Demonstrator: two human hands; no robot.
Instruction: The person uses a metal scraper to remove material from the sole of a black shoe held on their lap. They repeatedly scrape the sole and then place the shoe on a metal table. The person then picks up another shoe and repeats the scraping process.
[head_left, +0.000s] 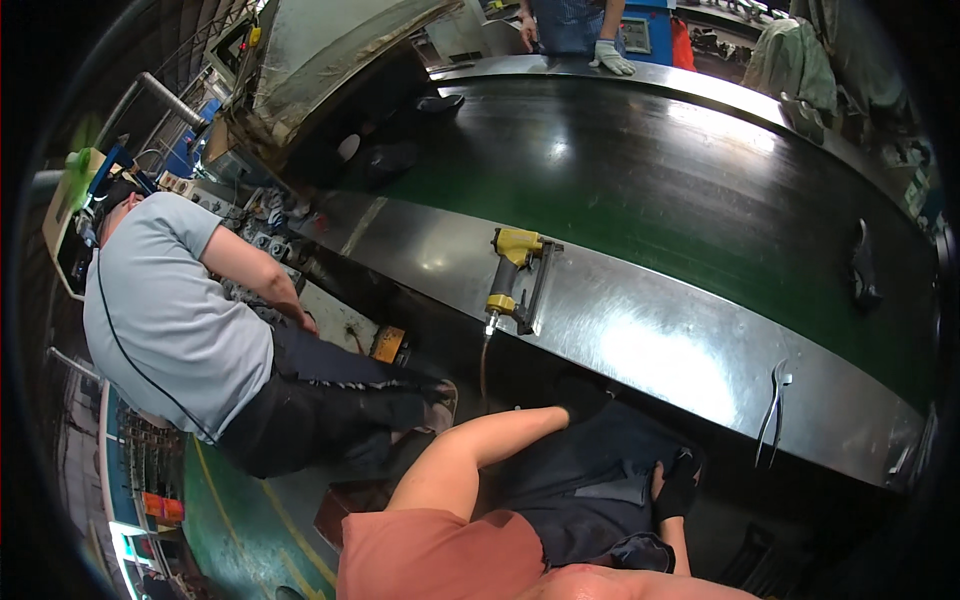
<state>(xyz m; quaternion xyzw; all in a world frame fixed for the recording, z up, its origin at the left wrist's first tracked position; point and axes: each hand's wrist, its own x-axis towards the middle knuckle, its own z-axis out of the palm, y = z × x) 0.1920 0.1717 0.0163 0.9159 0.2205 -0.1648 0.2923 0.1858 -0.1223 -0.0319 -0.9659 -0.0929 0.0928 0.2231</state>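
Observation:
My left hand (587, 396), in a dark glove, is by the near edge of the metal ledge; its fingers are lost in shadow. Low on the right, my right hand (680, 487) lies on my dark trousers (612, 488), in a black glove with a bare thumb standing apart from it; it appears to hold nothing. A yellow and black air stapler (515, 276) rests on the metal ledge (630, 330), ahead of my left hand, with a hose running down from its handle. Farther right, metal pincers (773, 405) lie with their handles over the ledge's edge. Neither hand touches these tools.
Beyond the ledge runs a green conveyor belt (640, 220). A dark shoe (863, 268) is on its right part, and more dark shoes (390, 160) sit at its shaded left end. A person in a grey shirt (180, 310) works at left. Across the belt, a gloved hand (612, 58) rests on the far rim.

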